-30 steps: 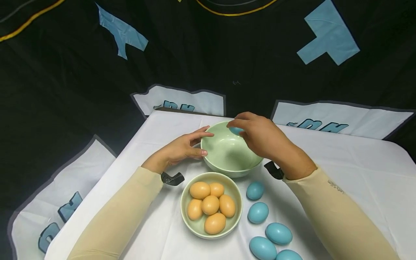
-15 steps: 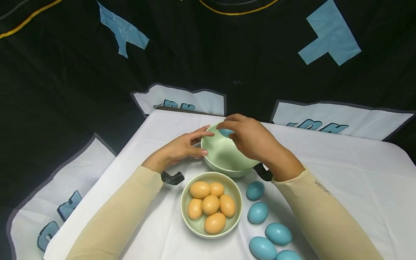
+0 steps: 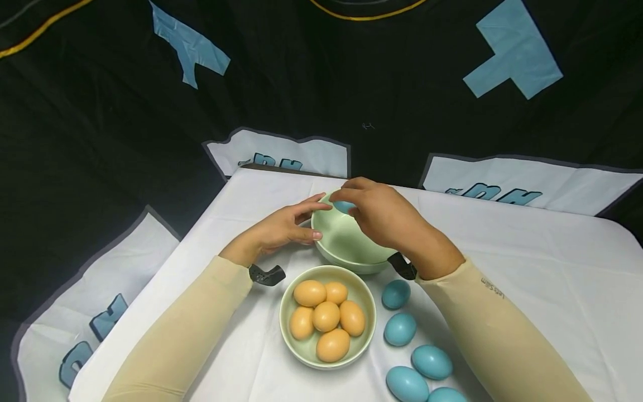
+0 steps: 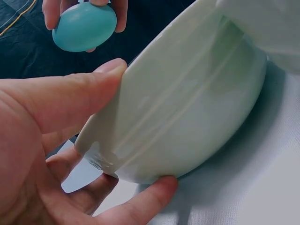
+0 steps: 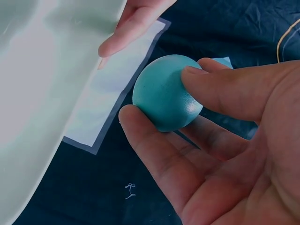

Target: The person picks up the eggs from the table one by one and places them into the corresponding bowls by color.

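Observation:
My right hand (image 3: 384, 218) pinches a blue egg (image 5: 166, 93) between thumb and fingers. It holds the egg over the far left part of a large pale green bowl (image 3: 351, 240). At the bowl's left side, my left hand (image 3: 278, 226) grips it with thumb and fingers spread along the rim and outer wall, as the left wrist view shows. No egg shows in the visible part of this bowl; my right hand covers some of it. Nearer to me is a smaller green bowl (image 3: 326, 366) with several orange eggs (image 3: 326, 316).
Several more blue eggs (image 3: 399, 329) lie on the white tablecloth (image 3: 542, 279), right of the smaller bowl and under my right forearm. One is cut off at the bottom edge. Behind the table hangs a black cloth (image 3: 301, 84) with blue and white patches.
My right hand has carried the blue egg leftward across the large bowl, toward the left hand. The left hand and both bowls have stayed in place.

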### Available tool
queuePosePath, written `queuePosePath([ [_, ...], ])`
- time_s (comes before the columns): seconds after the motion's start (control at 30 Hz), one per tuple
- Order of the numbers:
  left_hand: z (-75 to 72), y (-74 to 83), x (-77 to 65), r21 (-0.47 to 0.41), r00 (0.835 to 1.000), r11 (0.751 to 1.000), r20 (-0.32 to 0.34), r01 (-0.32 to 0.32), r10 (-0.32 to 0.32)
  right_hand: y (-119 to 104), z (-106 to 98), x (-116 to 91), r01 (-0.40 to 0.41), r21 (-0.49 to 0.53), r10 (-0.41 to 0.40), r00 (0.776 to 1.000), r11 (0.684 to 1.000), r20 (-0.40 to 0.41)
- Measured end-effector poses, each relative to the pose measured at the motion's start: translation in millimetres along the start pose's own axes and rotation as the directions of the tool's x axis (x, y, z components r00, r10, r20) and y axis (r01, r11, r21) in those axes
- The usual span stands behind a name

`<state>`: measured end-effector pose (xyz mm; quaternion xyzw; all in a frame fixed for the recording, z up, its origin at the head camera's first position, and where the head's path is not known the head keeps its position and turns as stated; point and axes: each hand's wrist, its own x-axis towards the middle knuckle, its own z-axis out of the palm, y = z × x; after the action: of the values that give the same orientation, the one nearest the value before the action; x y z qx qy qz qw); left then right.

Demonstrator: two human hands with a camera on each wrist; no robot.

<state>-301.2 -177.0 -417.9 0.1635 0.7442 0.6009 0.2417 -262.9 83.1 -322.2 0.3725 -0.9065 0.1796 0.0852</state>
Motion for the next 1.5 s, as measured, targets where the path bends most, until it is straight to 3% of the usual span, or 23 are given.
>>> queuePosePath([
  [0.3,0.1,-0.7,-0.1,-0.042,1.000,0.999,0.008,-0.028,0.028,0,8,3,0.040,0.016,-0.040,0.999,0.999,0.003],
  [0.67,0.5,0.8,0.3,-0.053,1.000,0.998,0.007,-0.016,0.016,2,16,1,0.076,-0.032,-0.077,0.997,0.997,-0.015],
  [0.97,0.4,1.6,-0.2,-0.031,1.000,1.000,0.010,-0.005,0.005,8,25,-1,0.099,0.004,-0.099,0.995,0.995,0.014],
  [1.5,-0.7,0.0,1.1,-0.045,1.000,0.999,0.017,-0.007,0.008,10,39,-3,0.049,0.008,-0.049,0.994,0.999,0.099],
])
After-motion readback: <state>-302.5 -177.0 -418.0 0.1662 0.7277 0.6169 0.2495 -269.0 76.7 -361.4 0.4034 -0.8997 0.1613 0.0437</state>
